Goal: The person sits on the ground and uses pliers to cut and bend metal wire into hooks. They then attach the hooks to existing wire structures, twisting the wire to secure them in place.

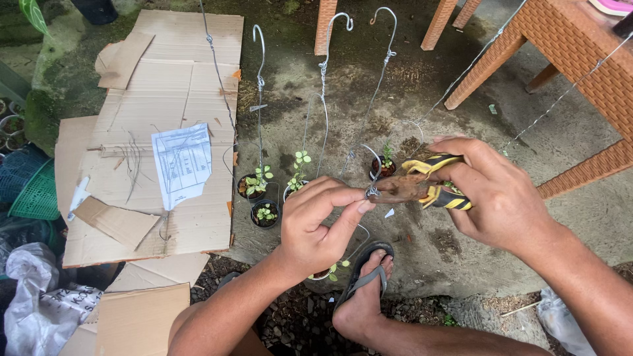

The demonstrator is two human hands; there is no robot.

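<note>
Seen from above, over bare concrete: right hand (504,198) wrapped around the yellow-and-black handles of rusty pliers (422,188), fingers squeezed together. Pliers' nose pointing left, clamped on a twisted knot of thin wire (373,192). Left hand (320,221) just beside that nose, thumb and forefinger pinched on the same wire, so that the knot sits between the two hands, touching both the fingertips and the tool. Beyond the hands, three wire hangers (323,72) with hooked tops stretched flat across the ground, and small black pots of seedlings (256,186) clustered near their lower ends. To the left, flattened cardboard (178,86) carrying a printed paper sheet (181,163). Below the hands, a foot in a dark sandal (366,277). At upper right, legs of a brown woven table (580,59).
</note>
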